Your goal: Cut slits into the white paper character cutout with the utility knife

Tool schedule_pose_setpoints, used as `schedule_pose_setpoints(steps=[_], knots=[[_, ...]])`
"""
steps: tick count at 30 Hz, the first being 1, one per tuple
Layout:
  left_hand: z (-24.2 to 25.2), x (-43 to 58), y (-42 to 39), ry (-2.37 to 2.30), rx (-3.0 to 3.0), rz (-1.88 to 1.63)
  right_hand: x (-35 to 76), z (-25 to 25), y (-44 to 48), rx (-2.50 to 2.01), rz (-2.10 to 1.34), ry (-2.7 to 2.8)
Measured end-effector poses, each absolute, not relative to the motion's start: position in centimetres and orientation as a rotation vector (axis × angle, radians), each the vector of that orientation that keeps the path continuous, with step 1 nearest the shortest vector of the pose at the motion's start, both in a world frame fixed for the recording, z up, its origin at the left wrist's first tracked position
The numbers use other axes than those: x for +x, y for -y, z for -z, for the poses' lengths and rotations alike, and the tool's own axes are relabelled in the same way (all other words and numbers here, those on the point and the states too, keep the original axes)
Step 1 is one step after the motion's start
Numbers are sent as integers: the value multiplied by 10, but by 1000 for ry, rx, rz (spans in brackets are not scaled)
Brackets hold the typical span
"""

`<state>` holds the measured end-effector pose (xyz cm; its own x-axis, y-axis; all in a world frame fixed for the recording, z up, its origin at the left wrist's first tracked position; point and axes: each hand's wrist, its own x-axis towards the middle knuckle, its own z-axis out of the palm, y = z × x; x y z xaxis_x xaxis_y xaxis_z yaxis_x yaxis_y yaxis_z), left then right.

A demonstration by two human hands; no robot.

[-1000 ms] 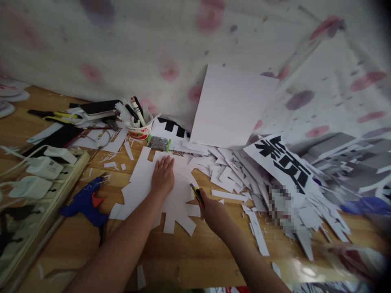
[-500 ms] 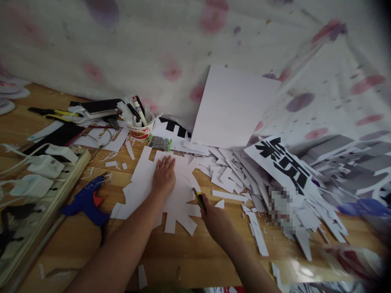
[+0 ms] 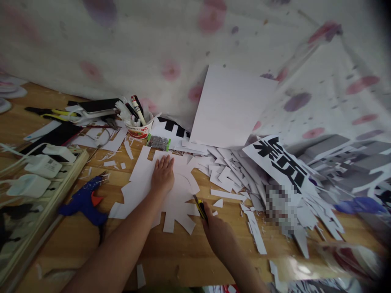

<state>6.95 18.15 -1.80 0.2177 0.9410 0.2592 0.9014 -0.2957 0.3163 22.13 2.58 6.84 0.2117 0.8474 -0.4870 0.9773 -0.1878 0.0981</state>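
A white sheet with notched, many-pronged edges lies flat on the wooden table. On its upper middle rests my left hand, fingers stretched out and palm down. My right hand is wrapped round a yellow and black utility knife. The knife's blade points up and left, close to the sheet's right edge; whether it touches the sheet I cannot tell. A faint curved line shows on the sheet between the two hands. Small white offcuts lie just right of the knife.
Left are a blue glue gun and a power strip with chargers. Behind stand a cup of pens and a leaning white board. White scraps and a sheet with black characters heap up on the right.
The knife has moved slightly down, away from the sheet's right edge, and a small offcut shows apart there. My left hand stays in place. The whole view has shifted slightly.
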Motion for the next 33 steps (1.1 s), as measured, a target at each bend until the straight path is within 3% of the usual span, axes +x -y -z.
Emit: schedule_pose_setpoints(steps=[7,20,25,33], knots=[[14,68,-179,-1780,2370,-663,246,-74,-7,2207,459,-1755],[1,13,-170,-2007,2135,-1004,302,-28,-68,2446,-100,-2022],[11,-2,-157,-2176,1980,-973,263,-26,-93,2555,401,-2401],[0,-1,-158,-1982,1673,-1210,219,-43,-134,2820,1216,-2070]])
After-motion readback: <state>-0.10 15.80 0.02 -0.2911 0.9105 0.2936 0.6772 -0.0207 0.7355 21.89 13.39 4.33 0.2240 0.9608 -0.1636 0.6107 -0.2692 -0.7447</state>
